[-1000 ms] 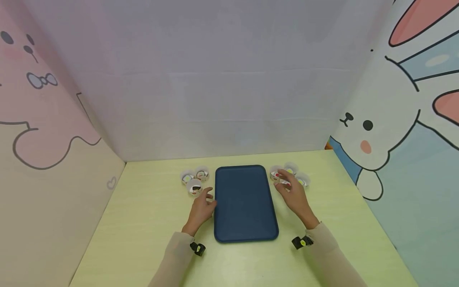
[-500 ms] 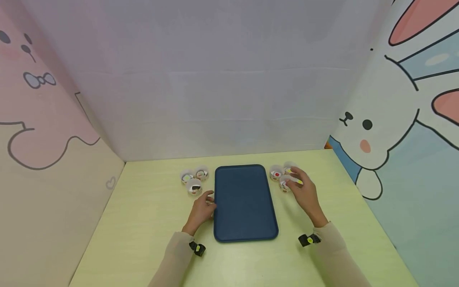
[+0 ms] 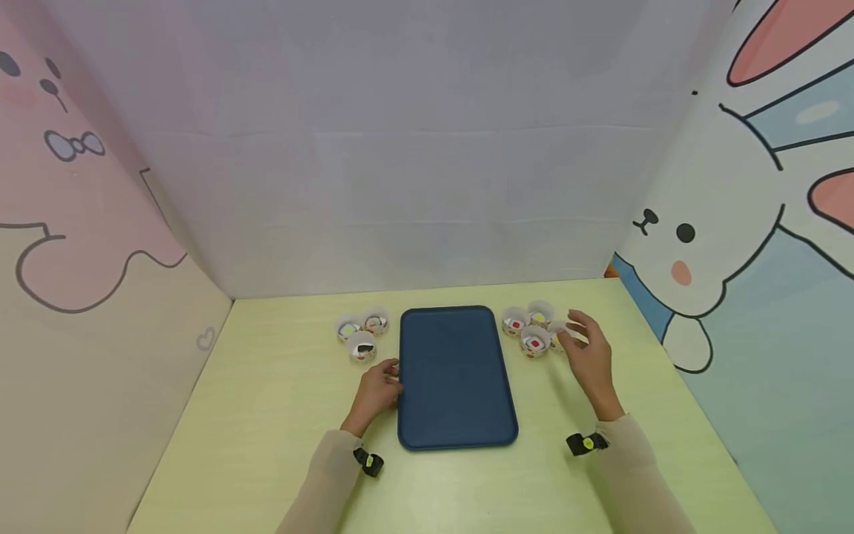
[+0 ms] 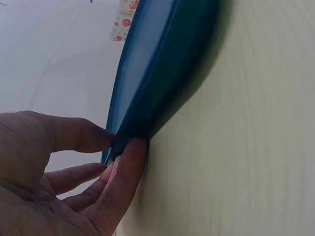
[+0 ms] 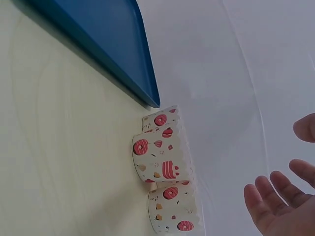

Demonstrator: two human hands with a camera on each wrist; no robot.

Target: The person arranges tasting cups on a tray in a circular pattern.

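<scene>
My left hand (image 3: 375, 393) pinches the left rim of a dark blue tray (image 3: 457, 378); in the left wrist view the thumb lies on the edge and the fingers (image 4: 129, 177) curl against its outer side. The tray lies flat mid-table. My right hand (image 3: 591, 363) hovers over the right-hand group of paper baking cups, fingers apart and holding nothing, overlapping the rightmost cup (image 3: 557, 340). A cup with a red piece inside (image 3: 534, 342) stands in front there. Seen from the right wrist, the printed cups (image 5: 162, 152) are apart from the spread fingers (image 5: 280, 196).
Left of the tray stand three more paper cups, the front one (image 3: 362, 347) with a dark piece inside. A white cloth wall (image 3: 427, 185) closes off the back of the pale table (image 3: 267, 415), and cartoon-printed panels flank both sides.
My right hand has shifted right across the right-hand cups, from the left ones to the rightmost. My left hand stays at the tray's left rim, and the cups and tray keep their places.
</scene>
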